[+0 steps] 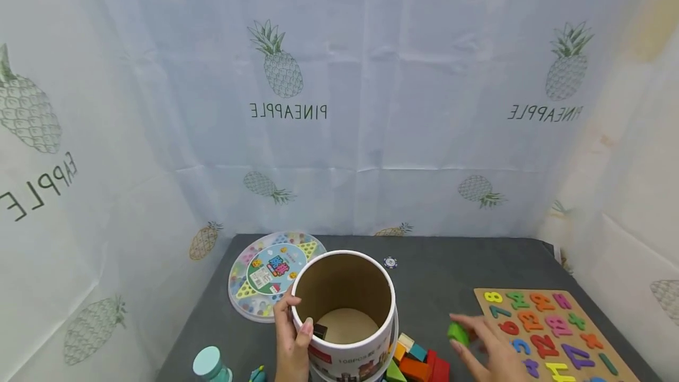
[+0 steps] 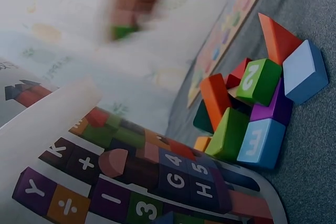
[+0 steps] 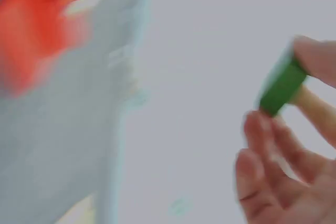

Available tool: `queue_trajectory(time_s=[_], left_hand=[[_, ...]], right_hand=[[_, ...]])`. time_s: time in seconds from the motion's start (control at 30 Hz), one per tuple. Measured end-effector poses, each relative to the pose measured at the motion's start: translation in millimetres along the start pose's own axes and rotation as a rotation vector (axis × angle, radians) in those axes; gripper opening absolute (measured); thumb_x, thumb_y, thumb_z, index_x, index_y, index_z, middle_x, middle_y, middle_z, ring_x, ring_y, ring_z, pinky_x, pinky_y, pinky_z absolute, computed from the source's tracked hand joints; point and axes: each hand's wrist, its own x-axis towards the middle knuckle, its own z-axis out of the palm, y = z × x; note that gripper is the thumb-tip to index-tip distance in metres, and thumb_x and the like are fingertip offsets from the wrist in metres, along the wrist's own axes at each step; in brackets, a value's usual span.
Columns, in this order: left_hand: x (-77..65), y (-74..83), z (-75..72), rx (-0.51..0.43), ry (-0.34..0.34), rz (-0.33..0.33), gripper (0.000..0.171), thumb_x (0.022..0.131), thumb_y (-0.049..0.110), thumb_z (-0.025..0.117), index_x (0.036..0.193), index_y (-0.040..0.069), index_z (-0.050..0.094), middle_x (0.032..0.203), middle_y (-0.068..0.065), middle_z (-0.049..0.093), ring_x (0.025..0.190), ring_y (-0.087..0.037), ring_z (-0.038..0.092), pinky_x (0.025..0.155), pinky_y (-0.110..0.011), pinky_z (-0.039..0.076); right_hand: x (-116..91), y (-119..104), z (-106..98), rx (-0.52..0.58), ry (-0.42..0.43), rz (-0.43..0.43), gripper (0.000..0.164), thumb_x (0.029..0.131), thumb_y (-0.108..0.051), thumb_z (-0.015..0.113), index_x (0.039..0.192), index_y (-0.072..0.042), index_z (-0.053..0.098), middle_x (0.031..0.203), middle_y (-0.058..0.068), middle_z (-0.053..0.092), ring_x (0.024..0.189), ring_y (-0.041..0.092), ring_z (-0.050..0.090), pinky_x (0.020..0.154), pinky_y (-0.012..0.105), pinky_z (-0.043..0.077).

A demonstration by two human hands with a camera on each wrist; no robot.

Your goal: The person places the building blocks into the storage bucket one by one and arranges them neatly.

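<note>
My left hand (image 1: 293, 341) grips the near-left rim of a white cylindrical bucket (image 1: 354, 343), thumb over the edge and fingers on the outer wall. The bucket tilts so its brown inside shows, with a dark block (image 1: 320, 331) low within. Printed letter and number blocks cover its outer side in the left wrist view. To the right, my right hand (image 1: 490, 349) pinches a green block (image 1: 458, 333) between thumb and fingertips, raised above the table. The green block (image 3: 283, 88) also shows in the right wrist view. Beside the bucket lies a pile of coloured wooden blocks (image 1: 416, 368).
A wooden number board (image 1: 594, 346) lies at the right. At the back left is a round board game (image 1: 254, 305), and a poker chip (image 1: 390, 262) lies behind the bucket. A mint-coloured jar (image 1: 208, 363) stands at the front left, near a small blue-green toy (image 1: 257, 374).
</note>
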Motion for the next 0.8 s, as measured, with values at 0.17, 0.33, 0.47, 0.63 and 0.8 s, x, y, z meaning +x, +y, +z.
queue_trajectory(time_s=[0.17,0.33,0.47,0.63,0.8], left_hand=[[1.3,1.1,1.6,0.017,0.015,0.031,0.038,0.083,0.006,0.044,0.117,-0.007,0.031,0.144,-0.015,0.028,0.126,-0.029,0.034,0.092,-0.026,0.041],[2.6,-1.2,2.1,0.025,0.02,0.028,0.038,0.083,0.004,0.045,0.116,-0.007,0.031,0.143,-0.01,0.031,0.124,-0.025,0.037,0.091,-0.028,0.043],[-0.4,-3.0,2.6,0.042,0.019,0.071,0.037,0.082,0.003,0.045,0.114,-0.009,0.031,0.14,-0.006,0.035,0.121,-0.02,0.043,0.087,-0.03,0.046],[0.0,-3.0,2.8,0.036,0.04,0.079,0.037,0.081,0.004,0.045,0.115,-0.007,0.032,0.14,-0.004,0.035,0.119,-0.019,0.045,0.083,-0.032,0.048],[0.6,-5.2,3.6,0.046,0.053,0.14,0.037,0.08,0.003,0.045,0.113,-0.01,0.033,0.14,-0.005,0.038,0.12,-0.02,0.043,0.087,-0.028,0.045]], right_hand=[[36.0,-67.9,-10.4,0.176,0.193,-0.386,0.053,0.071,0.0,0.081,0.118,-0.018,0.061,0.107,-0.01,0.057,0.092,0.006,0.053,0.081,0.013,0.041],[66.5,-94.2,19.1,0.263,-0.012,-0.42,0.037,0.081,-0.017,0.077,0.112,-0.03,0.059,0.108,-0.02,0.055,0.103,0.004,0.053,0.092,0.029,0.044],[70.6,-90.9,40.2,0.334,-0.179,-0.339,0.024,0.089,-0.027,0.068,0.109,-0.036,0.058,0.11,-0.023,0.055,0.11,0.004,0.049,0.098,0.042,0.04],[61.3,-81.4,50.5,0.474,-0.105,-0.421,0.027,0.093,-0.011,0.061,0.114,-0.028,0.059,0.124,-0.007,0.056,0.118,0.012,0.048,0.099,0.031,0.039],[48.6,-56.5,51.4,0.545,0.096,-0.448,0.04,0.085,0.015,0.058,0.117,-0.01,0.058,0.123,0.012,0.052,0.114,0.016,0.05,0.095,0.018,0.039]])
